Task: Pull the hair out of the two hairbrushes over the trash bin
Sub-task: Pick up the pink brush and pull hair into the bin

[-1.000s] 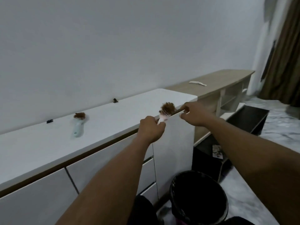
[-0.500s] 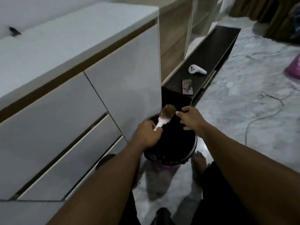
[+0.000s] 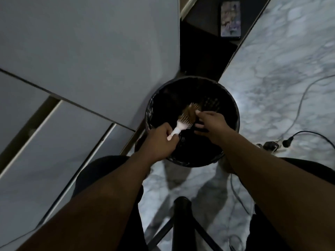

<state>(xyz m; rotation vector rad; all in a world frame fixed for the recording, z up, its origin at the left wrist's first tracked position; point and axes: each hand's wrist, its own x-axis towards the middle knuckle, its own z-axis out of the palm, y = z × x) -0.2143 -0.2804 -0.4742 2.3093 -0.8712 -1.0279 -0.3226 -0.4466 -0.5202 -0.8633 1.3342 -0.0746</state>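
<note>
A white hairbrush (image 3: 183,122) with a clump of brown hair (image 3: 189,113) in its bristles is held over the round black trash bin (image 3: 157,98). My left hand (image 3: 161,140) is closed around the brush's handle. My right hand (image 3: 211,125) reaches over the bin, its thumb and forefinger pinching the brown hair at the brush head. The second hairbrush is out of view.
White cabinet doors and drawers (image 3: 90,60) stand left of the bin. A dark low shelf (image 3: 204,51) holds a phone-like card (image 3: 230,19). Cables and a plug (image 3: 272,144) lie on the marble floor to the right. A black stand (image 3: 181,214) is between my legs.
The view has tilted down from the cabinet top to the bin. Both hands brought the brush down over the bin, and my right fingers closed onto the hair.
</note>
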